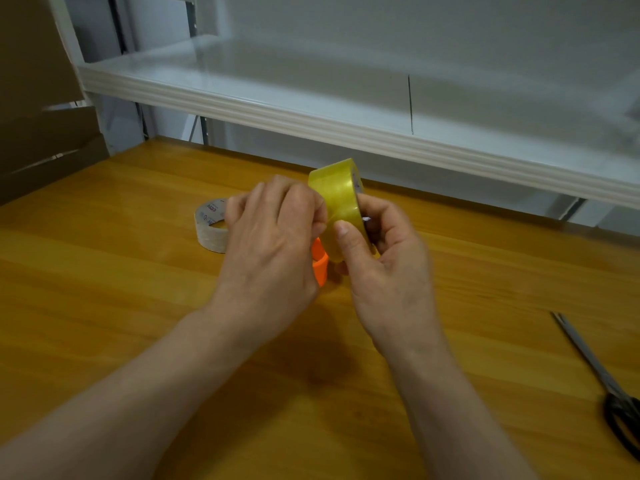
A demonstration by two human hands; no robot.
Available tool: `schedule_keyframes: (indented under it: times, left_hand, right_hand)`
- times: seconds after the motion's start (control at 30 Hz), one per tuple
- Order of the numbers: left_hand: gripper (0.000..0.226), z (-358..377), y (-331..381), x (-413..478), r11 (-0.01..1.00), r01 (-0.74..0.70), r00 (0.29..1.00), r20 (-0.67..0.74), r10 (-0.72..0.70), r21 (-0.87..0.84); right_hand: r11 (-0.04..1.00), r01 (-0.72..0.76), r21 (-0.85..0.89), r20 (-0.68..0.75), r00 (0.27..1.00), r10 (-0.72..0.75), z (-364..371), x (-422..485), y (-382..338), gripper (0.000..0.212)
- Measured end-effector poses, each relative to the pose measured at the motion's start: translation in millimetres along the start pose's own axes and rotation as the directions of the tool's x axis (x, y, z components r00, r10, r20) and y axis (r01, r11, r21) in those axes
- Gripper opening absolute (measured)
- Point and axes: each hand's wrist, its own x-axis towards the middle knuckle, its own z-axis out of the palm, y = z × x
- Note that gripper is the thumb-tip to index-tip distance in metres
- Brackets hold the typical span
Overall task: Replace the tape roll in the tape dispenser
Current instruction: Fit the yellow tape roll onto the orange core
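Observation:
A yellowish roll of clear tape [341, 195] is held upright above the wooden table [121, 271]. My right hand [384, 265] grips it, thumb on the outer face and fingers behind it. My left hand [273, 240] pinches at the roll's left edge with its fingertips. Below the roll, between my hands, an orange part of the tape dispenser [319, 261] shows on the table; most of it is hidden. An empty cardboard tape core [211, 225] lies flat on the table, just left of my left hand.
Scissors with black handles [602, 379] lie near the table's right edge. A white shelf [311, 98] overhangs the back of the table. Brown cardboard [38, 109] stands at the far left.

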Motion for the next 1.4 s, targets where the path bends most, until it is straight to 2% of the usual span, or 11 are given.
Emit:
schedule_keyframes:
  times: [0.07,0.2,0.3,0.4,0.63,0.87,1.17,1.4]
  left_hand:
    - [0.01,-1,1,0,1.0,-0.014,1.0,0.007,0.014,-0.008]
    - [0.009,-3,1,1,0.999,-0.026,1.0,-0.011,0.025,-0.021]
    - [0.008,-4,1,1,0.998,-0.064,0.998,-0.006,0.064,-0.024]
    - [0.004,-7,0,1,0.997,-0.071,0.998,-0.001,0.071,-0.01]
    - [0.02,-10,0,1,0.995,-0.014,0.999,0.045,0.019,-0.098]
    - [0.015,-8,-1,0,0.966,0.055,0.997,-0.045,-0.069,-0.253]
    - [0.01,-2,3,0,0.984,0.036,0.991,-0.118,-0.057,-0.173]
    - [0.007,-2,9,0,0.993,-0.025,0.987,-0.158,0.007,-0.115]
  right_hand:
    - [1.0,0.013,0.009,0.001,1.0,-0.013,0,0,0,0.028]
    - [0.996,0.084,-0.038,0.071,0.994,-0.082,-6,0,-2,0.055]
    - [0.991,0.113,-0.072,0.138,0.985,-0.103,-8,1,-3,0.04]
    - [0.995,0.092,-0.041,0.125,0.988,-0.086,-10,1,-1,0.032]
    - [0.991,0.127,-0.036,0.118,0.985,-0.122,-11,2,0,0.038]
    - [0.994,0.106,-0.025,0.158,0.982,-0.101,-7,0,-2,0.044]
    - [0.998,0.031,0.054,0.126,0.991,-0.038,-7,0,-9,0.045]
    - [0.994,0.024,0.107,0.083,0.996,-0.033,-10,0,-13,0.047]
